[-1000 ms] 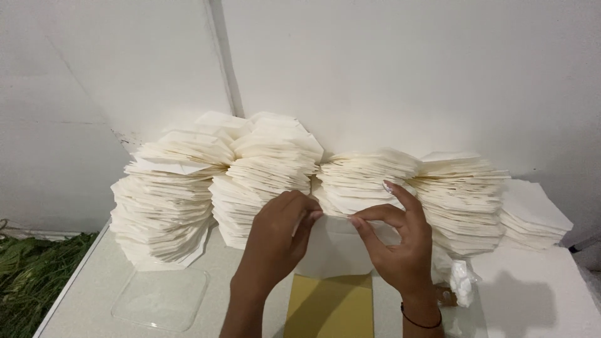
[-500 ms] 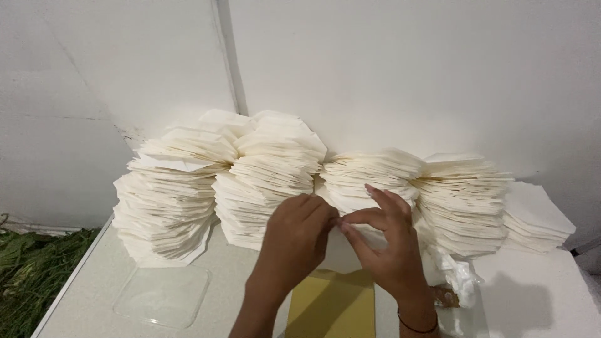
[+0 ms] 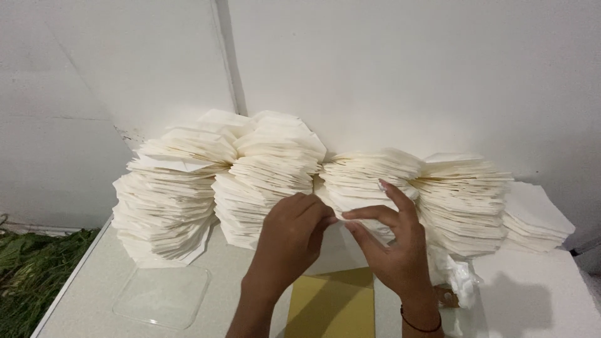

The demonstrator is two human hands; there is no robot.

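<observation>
Together both hands (image 3: 341, 228) pinch one white paper sheet (image 3: 363, 216) (tray (image 3: 161, 294) bare).

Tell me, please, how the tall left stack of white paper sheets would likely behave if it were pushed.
The left stack would probably shear or topple: its sheets are fanned unevenly and overhang. Single sheets look thin and floppy, so likely light, though the stack together may be heavy.

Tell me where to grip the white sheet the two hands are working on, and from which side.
Judging by its pose, take the white sheet at its near free edge, from the front. The stacks back against the wall, so only the front is open. The left hand and right hand already pinch there.
</observation>
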